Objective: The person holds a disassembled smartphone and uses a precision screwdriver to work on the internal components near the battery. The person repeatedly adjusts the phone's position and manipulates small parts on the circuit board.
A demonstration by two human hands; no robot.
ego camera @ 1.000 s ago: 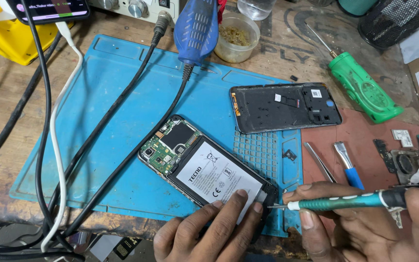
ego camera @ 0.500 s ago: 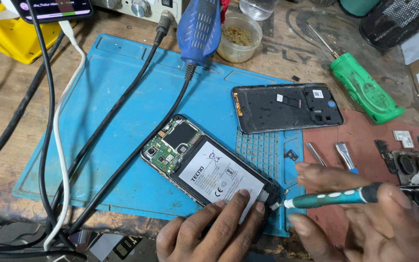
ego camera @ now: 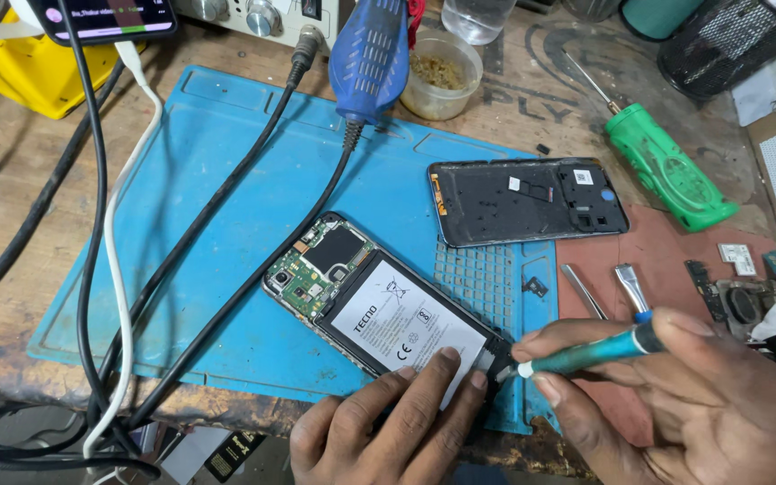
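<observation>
Though slim, round teal screwdriver (ego camera: 586,353)

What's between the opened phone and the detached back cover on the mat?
Head view: only bare blue mat, mainly its grid of small compartments. The opened phone and back cover lie apart, nothing loose between them.

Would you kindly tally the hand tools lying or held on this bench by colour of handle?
Teal, the screwdriver held in the right hand: 1
Green, the big screwdriver lying at the far right: 1
Blue, the small tool on the red mat: 1
Bare metal, the tweezers beside it: 1
Total: 4
</observation>
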